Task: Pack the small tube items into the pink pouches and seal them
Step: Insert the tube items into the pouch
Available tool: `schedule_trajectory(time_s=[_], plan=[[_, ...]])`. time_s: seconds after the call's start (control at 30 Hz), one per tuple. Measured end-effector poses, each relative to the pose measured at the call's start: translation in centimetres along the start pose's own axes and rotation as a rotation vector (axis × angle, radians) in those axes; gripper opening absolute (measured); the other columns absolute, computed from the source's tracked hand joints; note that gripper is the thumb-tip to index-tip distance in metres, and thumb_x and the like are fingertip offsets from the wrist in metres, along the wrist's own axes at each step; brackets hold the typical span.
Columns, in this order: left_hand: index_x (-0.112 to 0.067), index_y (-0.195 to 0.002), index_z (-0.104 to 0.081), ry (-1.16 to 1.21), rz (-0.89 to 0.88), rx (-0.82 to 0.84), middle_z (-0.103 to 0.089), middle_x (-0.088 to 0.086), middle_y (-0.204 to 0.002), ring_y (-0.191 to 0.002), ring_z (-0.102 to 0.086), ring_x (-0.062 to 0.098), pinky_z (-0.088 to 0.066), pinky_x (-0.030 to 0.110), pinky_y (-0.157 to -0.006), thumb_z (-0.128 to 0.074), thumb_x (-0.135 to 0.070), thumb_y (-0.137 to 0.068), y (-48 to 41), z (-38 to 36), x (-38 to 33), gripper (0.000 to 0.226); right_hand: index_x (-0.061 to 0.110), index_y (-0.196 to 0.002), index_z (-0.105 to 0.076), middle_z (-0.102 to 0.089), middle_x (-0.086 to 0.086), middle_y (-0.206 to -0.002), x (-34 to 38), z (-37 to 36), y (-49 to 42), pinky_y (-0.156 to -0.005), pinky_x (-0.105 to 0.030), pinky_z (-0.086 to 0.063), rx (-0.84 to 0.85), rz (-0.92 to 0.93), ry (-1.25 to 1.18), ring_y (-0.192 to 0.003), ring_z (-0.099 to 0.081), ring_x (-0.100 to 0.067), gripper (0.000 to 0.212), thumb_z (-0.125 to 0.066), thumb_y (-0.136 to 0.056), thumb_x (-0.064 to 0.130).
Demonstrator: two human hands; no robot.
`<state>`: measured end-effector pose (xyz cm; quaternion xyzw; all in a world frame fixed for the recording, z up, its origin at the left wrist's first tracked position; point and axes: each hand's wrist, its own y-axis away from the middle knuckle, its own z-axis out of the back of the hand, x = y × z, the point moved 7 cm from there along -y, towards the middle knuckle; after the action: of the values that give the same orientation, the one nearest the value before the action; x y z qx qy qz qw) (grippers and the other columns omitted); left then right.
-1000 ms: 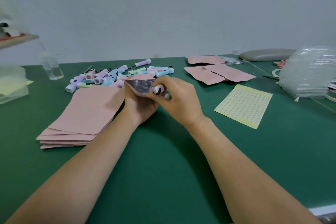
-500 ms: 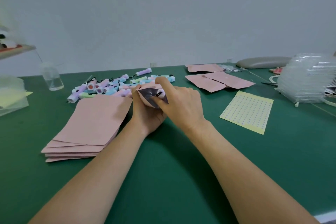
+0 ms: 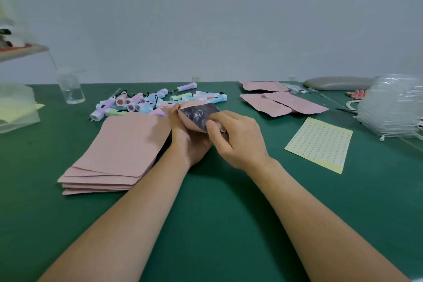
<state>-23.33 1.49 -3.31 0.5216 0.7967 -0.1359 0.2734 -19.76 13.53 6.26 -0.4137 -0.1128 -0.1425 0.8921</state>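
My left hand holds a pink pouch with its mouth open, the silvery lining showing. My right hand pinches a small tube item and has it partly inside the pouch mouth; most of the tube is hidden by my fingers. A pile of pastel tube items lies on the green table behind my hands. A stack of flat pink pouches lies to the left of my left hand. Three more pink pouches lie at the back right.
A yellow sheet of small dot stickers lies right of my hands. A stack of clear plastic trays stands at the far right, with a grey pad behind it. A clear bottle and translucent boxes sit at the left.
My right hand has pushed the tube deeper into the pouch; less of the tube shows now. The pouch mouth has spread wider, and both hands stay at the same spot.
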Motion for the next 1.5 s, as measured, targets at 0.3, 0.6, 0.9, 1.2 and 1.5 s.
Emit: schedule_trajectory(time_s=[0.3,0.6,0.9,1.2,1.5], plan=[[-0.008,-0.132,-0.066,0.030,-0.005,-0.035,-0.072,0.020,-0.125,-0.115,-0.071,0.037,-0.051,0.051,-0.110,-0.045,-0.079,-0.090,-0.9,1.4,-0.6,0.085,0.014,-0.135,-0.062,-0.071,0.009,-0.109,-3.5,0.6,1.3,-0.072,-0.041,-0.054,-0.018,0.013,-0.044,-0.074,-0.066,-0.014,0.046,-0.040,-0.099,0.031],[-0.004,-0.108,-0.079,-0.022,-0.028,0.104,-0.075,0.020,-0.109,-0.092,-0.076,0.034,-0.064,0.041,-0.078,-0.056,-0.069,-0.084,-1.2,0.8,-0.4,0.074,0.014,-0.104,-0.075,-0.062,0.021,-0.076,-4.4,0.9,1.0,-0.060,-0.028,-0.050,-0.162,0.003,-0.107,-0.060,-0.061,-0.004,0.020,-0.056,-0.106,0.021],[-0.012,-0.120,-0.076,-0.160,-0.064,0.187,-0.075,0.015,-0.119,-0.097,-0.075,0.029,-0.058,0.039,-0.083,-0.048,-0.073,-0.080,-0.5,-0.2,-0.3,0.078,0.011,-0.125,-0.072,-0.073,-0.002,-0.093,-5.0,0.3,0.7,-0.069,-0.046,-0.062,-0.241,-0.058,-0.218,-0.077,-0.069,-0.023,0.024,-0.059,-0.104,0.011],[-0.006,-0.141,-0.063,-0.189,-0.041,0.049,-0.066,0.022,-0.138,-0.121,-0.067,0.036,-0.052,0.049,-0.110,-0.045,-0.060,-0.102,-0.9,0.5,-0.4,0.069,0.014,-0.097,-0.083,-0.081,-0.002,-0.088,-7.6,0.1,0.7,-0.082,-0.047,-0.064,-0.322,-0.432,-0.734,-0.087,-0.079,-0.024,0.013,-0.070,-0.096,0.017],[-0.007,-0.133,-0.066,-0.098,-0.049,0.055,-0.073,0.019,-0.127,-0.100,-0.075,0.028,-0.062,0.042,-0.089,-0.052,-0.053,-0.101,-0.6,0.1,-0.6,0.058,0.013,-0.100,-0.082,-0.079,-0.010,-0.106,-6.6,0.4,0.3,-0.085,-0.027,-0.060,-0.213,-0.436,-1.079,-0.102,-0.076,-0.023,0.024,-0.061,-0.096,0.003]])
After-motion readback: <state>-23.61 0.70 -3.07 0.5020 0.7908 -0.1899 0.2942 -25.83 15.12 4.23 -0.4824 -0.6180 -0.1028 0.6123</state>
